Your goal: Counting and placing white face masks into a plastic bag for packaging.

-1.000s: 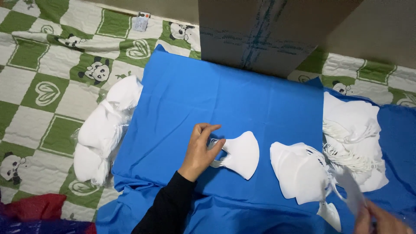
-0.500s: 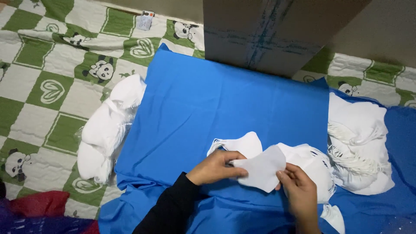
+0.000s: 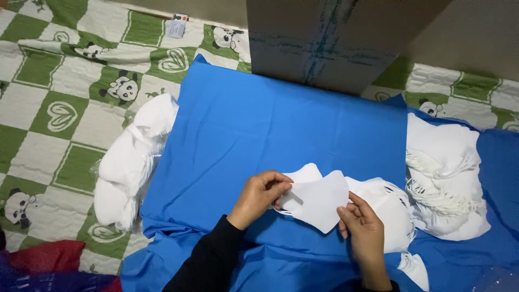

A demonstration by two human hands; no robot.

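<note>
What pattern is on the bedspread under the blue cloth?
Green and white checks with pandas and hearts on the bedspread; head view.

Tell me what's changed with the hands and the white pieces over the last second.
The right hand came in from the lower right and now grips a white piece together with the left hand, laying it over the one on the blue cloth. The side piles and the cardboard box stayed put.
</note>
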